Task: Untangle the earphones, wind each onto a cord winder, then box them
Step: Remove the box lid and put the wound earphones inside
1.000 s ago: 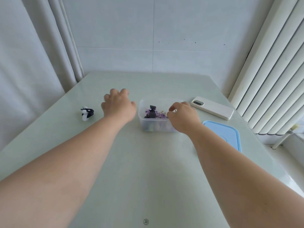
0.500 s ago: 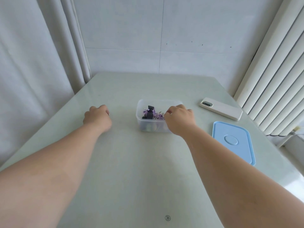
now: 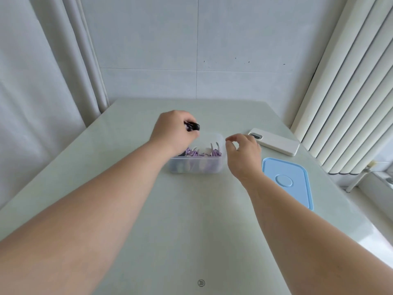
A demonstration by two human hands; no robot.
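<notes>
A clear plastic box [image 3: 196,166] stands in the middle of the pale green table [image 3: 191,220]. Purple wound earphones [image 3: 198,152] lie inside it. My left hand [image 3: 173,132] hovers over the box's left end and grips a black wound earphone bundle [image 3: 192,126], which sticks out past my fingers. My right hand [image 3: 242,152] floats just right of the box, thumb and forefinger loosely curled, with nothing visible in it.
A blue lid [image 3: 287,179] lies flat to the right of the box. A white phone [image 3: 274,143] rests behind it near the radiator [image 3: 350,92]. Curtains hang at the left, and a tiled wall stands behind the table.
My left hand reached left to the black-and-white bundle on the table, picked it up and carried it over the box. My right hand lifted off the box's right rim.
</notes>
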